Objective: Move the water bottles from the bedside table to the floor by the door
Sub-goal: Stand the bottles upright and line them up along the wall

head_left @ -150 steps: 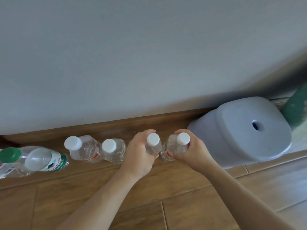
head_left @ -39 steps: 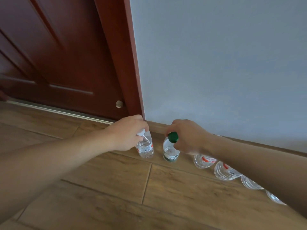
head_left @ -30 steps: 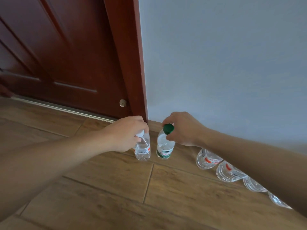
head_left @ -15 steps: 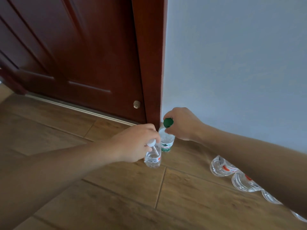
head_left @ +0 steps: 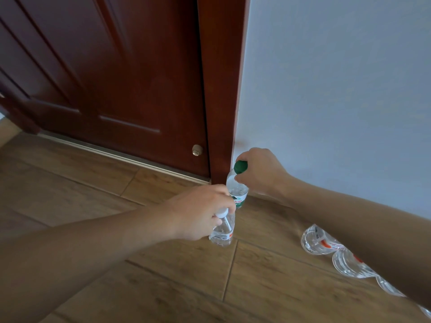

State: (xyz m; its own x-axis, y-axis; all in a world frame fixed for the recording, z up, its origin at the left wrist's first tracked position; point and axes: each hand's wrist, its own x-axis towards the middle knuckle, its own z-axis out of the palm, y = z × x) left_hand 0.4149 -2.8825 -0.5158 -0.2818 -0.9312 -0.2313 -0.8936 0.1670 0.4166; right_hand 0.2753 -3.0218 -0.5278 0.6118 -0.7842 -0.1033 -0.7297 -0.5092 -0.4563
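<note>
The left hand [head_left: 200, 212] curls its fingers and thumb round the neck of a small clear plastic water bottle with a white cap [head_left: 222, 234], gripping it just under the cap. This bottle is upright over the brown wood-look tiled floor [head_left: 163, 287], a little in from the floor's far edge; whether its base touches the tiles cannot be told.

The right hand [head_left: 258, 173] is closed on the top of a clear plastic water bottle with a green cap and green label [head_left: 238, 190], fingers wrapped about the cap. That bottle stands upright at the far edge of the floor, just beside the foot of the dark red-brown wooden door frame [head_left: 221, 89] and close against the pale grey wall [head_left: 338, 89]. The two held bottles are near each other, the green-capped one behind.

More clear plastic bottles with red-marked labels [head_left: 317, 241] sit in a row along the wall toward the floor's right edge, their upper parts hidden behind the right forearm.

The dark red-brown panelled door [head_left: 116, 78] fills the upper left, with a metal threshold strip [head_left: 116, 155] under it and a small round brass-coloured stopper [head_left: 197, 150] low near the frame.
</note>
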